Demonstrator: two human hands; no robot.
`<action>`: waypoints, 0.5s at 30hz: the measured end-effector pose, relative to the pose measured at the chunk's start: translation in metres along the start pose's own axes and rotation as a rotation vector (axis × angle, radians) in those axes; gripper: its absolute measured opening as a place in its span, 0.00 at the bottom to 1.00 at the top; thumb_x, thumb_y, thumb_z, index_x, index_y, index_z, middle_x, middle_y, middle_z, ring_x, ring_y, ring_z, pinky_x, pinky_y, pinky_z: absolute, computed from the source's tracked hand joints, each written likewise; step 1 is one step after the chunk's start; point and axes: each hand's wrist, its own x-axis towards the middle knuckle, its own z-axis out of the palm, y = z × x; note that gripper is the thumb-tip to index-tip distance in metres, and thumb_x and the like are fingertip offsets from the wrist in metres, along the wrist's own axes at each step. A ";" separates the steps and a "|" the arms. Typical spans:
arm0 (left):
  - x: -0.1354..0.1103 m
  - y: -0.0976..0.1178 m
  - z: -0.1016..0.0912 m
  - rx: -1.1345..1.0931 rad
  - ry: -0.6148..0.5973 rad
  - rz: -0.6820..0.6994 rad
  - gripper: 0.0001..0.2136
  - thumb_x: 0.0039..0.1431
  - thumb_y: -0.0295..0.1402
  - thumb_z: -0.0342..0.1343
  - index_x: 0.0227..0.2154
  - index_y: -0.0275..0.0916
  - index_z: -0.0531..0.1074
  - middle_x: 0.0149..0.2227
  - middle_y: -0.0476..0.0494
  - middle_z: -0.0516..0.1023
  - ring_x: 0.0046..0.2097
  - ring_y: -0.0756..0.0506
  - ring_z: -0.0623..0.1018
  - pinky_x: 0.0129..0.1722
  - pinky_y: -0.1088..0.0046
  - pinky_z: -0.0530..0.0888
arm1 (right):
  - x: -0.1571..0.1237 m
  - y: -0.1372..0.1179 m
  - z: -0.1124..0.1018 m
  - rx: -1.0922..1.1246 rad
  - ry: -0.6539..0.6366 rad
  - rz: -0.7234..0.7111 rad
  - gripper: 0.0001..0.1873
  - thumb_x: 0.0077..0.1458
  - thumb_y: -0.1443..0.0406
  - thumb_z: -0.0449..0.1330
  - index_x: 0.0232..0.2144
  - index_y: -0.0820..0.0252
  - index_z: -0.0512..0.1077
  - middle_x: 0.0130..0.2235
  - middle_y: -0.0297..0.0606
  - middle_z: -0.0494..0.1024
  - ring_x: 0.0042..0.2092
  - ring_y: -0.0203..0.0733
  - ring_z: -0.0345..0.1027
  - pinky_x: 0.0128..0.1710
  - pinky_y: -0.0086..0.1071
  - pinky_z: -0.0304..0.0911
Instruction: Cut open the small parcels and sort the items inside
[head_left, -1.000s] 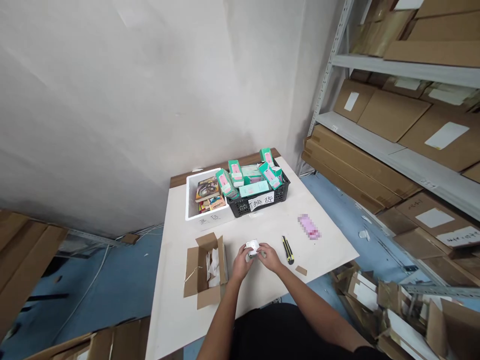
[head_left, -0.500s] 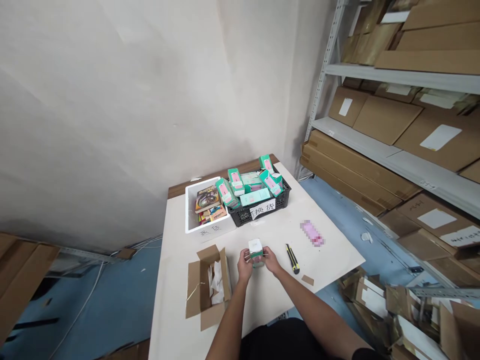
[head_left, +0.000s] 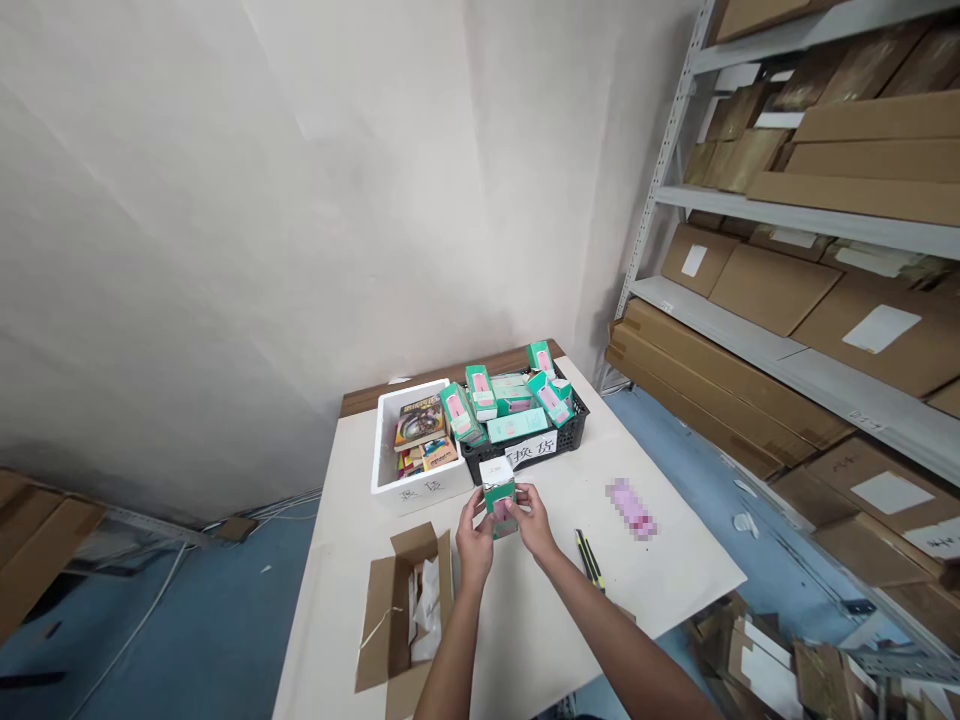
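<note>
A small green box (head_left: 499,493) with a white top and a pink picture is held upright between my two hands, above the table. My left hand (head_left: 475,535) is closed on its left side, and my right hand (head_left: 531,520) grips the right side. Just beyond it stands a black plastic basket (head_left: 581,428) heaped with similar green boxes. To the left of my hands sits an open cardboard box (head_left: 380,620) with white paper inside. A yellow and black utility knife (head_left: 589,558) lies to the right, partly behind my right forearm.
A white foam box (head_left: 382,490) with books (head_left: 420,424) inside adjoins the basket. A blurred pink item (head_left: 631,508) lies on the right of the white table (head_left: 682,555). Shelves (head_left: 750,310) with cardboard boxes line the right side; more cartons (head_left: 750,650) lie on the floor.
My hands have raised the green box and tipped it so that more of its printed front shows. The view has tilted up, so the table sits lower. My right forearm now covers part of the knife.
</note>
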 end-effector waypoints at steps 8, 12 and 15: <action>0.024 0.013 0.000 -0.078 -0.079 -0.019 0.27 0.63 0.40 0.58 0.66 0.47 0.70 0.66 0.39 0.74 0.61 0.37 0.78 0.59 0.58 0.78 | 0.012 -0.017 0.001 -0.128 0.064 -0.073 0.27 0.50 0.62 0.61 0.54 0.50 0.73 0.50 0.42 0.80 0.52 0.52 0.75 0.50 0.43 0.74; 0.034 0.014 0.020 -0.128 -0.129 -0.021 0.29 0.64 0.44 0.60 0.66 0.46 0.69 0.67 0.37 0.72 0.60 0.36 0.79 0.52 0.62 0.81 | 0.026 -0.026 -0.019 -0.211 0.085 -0.124 0.29 0.52 0.62 0.59 0.58 0.50 0.74 0.52 0.42 0.79 0.53 0.50 0.74 0.48 0.41 0.75; 0.047 0.021 0.038 -0.135 -0.145 -0.014 0.29 0.64 0.46 0.60 0.66 0.47 0.69 0.67 0.37 0.72 0.60 0.36 0.78 0.52 0.61 0.81 | 0.042 -0.039 -0.032 -0.240 0.086 -0.118 0.26 0.53 0.62 0.61 0.56 0.52 0.74 0.51 0.42 0.80 0.52 0.51 0.75 0.46 0.40 0.76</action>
